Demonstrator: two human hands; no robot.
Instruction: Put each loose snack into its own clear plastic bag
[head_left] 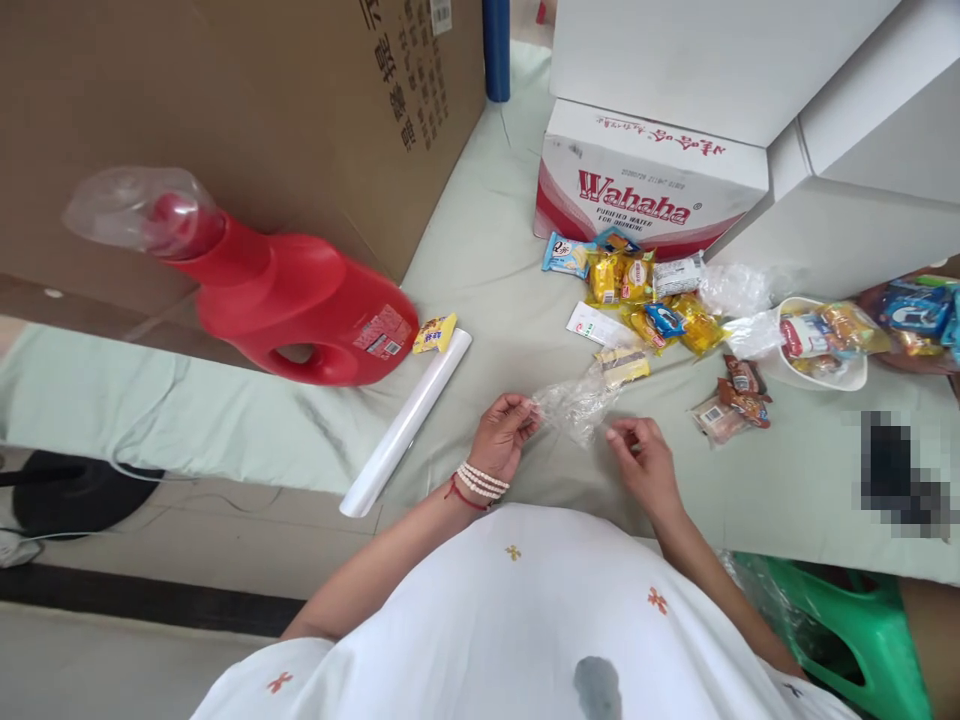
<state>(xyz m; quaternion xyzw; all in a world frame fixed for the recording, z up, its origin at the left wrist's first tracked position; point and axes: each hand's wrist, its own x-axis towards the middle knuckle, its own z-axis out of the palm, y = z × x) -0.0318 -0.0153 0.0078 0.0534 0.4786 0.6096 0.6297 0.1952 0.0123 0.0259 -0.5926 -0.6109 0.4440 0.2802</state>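
A crumpled clear plastic bag (577, 408) stretches between my two hands above the green cloth. My left hand (505, 437), with beads on the wrist, pinches its left end. At the opposite side, my right hand (646, 466) has thumb and forefinger closed at the bag's edge; the exact contact is hard to see. Just beyond the bag lies a yellow-and-grey packet (624, 366). Farther back is a heap of wrapped snacks (616, 278), with a white packet (597, 325) in front. Several small brown packets (744, 392) rest to the right of my right hand.
A big red bottle (315, 300) lies at left, beside a white roll (409, 425) and a small yellow packet (435, 333). Behind stand a cardboard box (247, 110) and a Wahaba-printed carton (645, 185). Another person's hand (934, 358) holds packets near a white bowl (851, 378).
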